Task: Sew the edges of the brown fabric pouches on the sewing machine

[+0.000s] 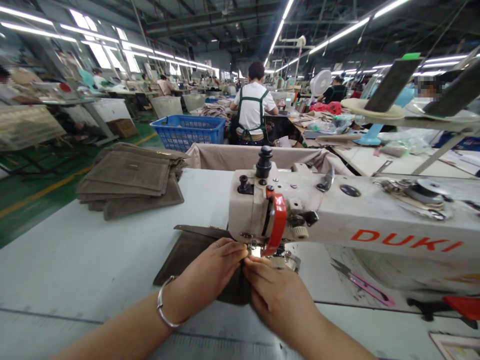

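Two hands work at one sewing machine (333,212). Left hand (210,272), with one bracelet (160,305) at the wrist, and right hand (279,287) meet at the needle, fingers drawn together and pinched on one brown cloth piece (180,257), well in from the left edge of the table (86,265). One stack of cloth (127,175) sits by the far edge; one pair of snips (369,290) lies under the machine's arm. Past the far edge stands one blue basket (187,131).
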Action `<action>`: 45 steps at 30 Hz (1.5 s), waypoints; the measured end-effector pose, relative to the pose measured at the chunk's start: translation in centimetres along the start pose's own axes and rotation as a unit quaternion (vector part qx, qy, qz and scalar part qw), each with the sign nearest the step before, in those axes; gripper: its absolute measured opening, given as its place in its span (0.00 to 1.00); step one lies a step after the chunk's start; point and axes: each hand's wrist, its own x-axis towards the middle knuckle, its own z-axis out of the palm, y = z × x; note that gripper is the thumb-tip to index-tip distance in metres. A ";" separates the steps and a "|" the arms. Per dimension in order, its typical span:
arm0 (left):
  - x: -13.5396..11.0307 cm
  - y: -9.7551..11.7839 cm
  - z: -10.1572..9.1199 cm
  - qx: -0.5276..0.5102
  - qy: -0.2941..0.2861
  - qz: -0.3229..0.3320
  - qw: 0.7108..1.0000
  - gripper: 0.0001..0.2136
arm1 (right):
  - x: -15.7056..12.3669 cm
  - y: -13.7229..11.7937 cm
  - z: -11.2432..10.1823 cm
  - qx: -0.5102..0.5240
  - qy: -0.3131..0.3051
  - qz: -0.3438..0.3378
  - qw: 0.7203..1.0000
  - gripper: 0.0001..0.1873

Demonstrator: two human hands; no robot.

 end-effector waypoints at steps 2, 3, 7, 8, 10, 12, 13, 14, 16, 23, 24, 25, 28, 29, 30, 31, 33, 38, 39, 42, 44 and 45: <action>-0.1 0.0 0.1 0.000 0.003 -0.003 1.000 0.15 | 0.0 0.0 0.0 0.007 -0.002 0.003 1.000 0.15; -0.1 0.1 0.1 0.000 0.004 -0.003 1.000 0.15 | -0.1 0.0 0.0 0.010 -0.002 0.004 1.000 0.15; -0.1 0.4 -0.1 -0.002 0.005 -0.003 1.000 0.14 | -0.4 -0.2 0.1 0.019 -0.010 0.020 1.000 0.15; -0.1 0.5 -0.2 -0.002 0.006 -0.006 1.000 0.14 | -0.4 -0.3 0.0 0.022 -0.014 0.024 0.999 0.15; 0.0 0.6 -0.4 -0.003 0.009 -0.009 1.000 0.13 | -0.4 -0.2 0.0 0.025 -0.015 0.025 0.999 0.14; 0.0 0.6 -0.5 -0.007 0.007 -0.006 1.000 0.12 | -0.4 -0.2 -0.1 0.027 -0.021 0.025 0.999 0.14; 0.0 0.6 -0.4 -0.009 0.005 -0.005 1.000 0.12 | -0.5 -0.1 0.0 0.027 -0.026 0.027 0.999 0.14; 0.0 0.5 -0.4 -0.010 0.002 -0.006 1.000 0.12 | -0.5 0.0 0.1 0.027 -0.029 0.029 0.999 0.14; 0.1 0.4 -0.2 -0.009 -0.003 -0.010 1.000 0.13 | -0.6 0.1 0.4 0.028 -0.034 0.031 0.999 0.15; -0.8 0.5 -0.5 -0.022 -0.033 -0.013 0.999 0.18 | -0.3 0.2 -3.0 0.072 -0.142 0.053 0.986 0.25; -1.3 0.7 -0.6 -0.031 -0.038 -0.010 0.999 0.21 | -0.3 0.3 -4.3 0.081 -0.170 0.068 0.980 0.29; -1.9 0.8 -0.7 -0.041 -0.042 -0.006 0.998 0.25 | -0.4 0.4 -5.6 0.085 -0.190 0.087 0.974 0.33; -3.5 1.3 -0.6 -0.055 -0.036 0.016 0.998 0.28 | -0.9 1.2 -7.8 0.071 -0.211 0.138 0.965 0.35; -3.7 1.4 -0.6 -0.052 -0.025 0.020 0.998 0.24 | -1.1 1.5 -7.7 0.066 -0.207 0.150 0.965 0.33; -3.8 1.6 -0.5 -0.046 -0.013 0.026 0.999 0.20 | -1.2 1.9 -7.3 0.060 -0.195 0.161 0.966 0.29; -3.8 1.7 -0.4 -0.037 0.000 0.033 0.999 0.17 | -1.2 2.3 -6.5 0.048 -0.172 0.177 0.968 0.24; -3.6 2.1 -0.3 -0.010 0.020 0.051 0.998 0.16 | -1.1 3.0 -4.5 0.009 -0.114 0.209 0.971 0.15; -3.1 2.8 -0.4 0.000 0.055 0.046 0.997 0.17 | -1.2 3.0 -1.8 -0.043 -0.051 0.208 0.976 0.04; -3.1 2.9 -0.4 0.004 0.058 0.048 0.997 0.15 | -1.4 2.8 -1.9 -0.036 -0.048 0.192 0.980 0.02; -3.0 2.8 -0.5 0.027 0.067 0.070 0.995 0.12 | -2.0 1.9 -2.6 0.019 -0.059 0.135 0.989 0.03; -3.1 2.7 -0.3 0.029 0.079 0.075 0.994 0.13 | -2.1 1.4 -3.0 0.054 -0.085 0.099 0.990 0.03; -3.1 2.6 -0.2 0.025 0.083 0.070 0.994 0.14 | -2.0 1.2 -3.1 0.064 -0.098 0.085 0.989 0.03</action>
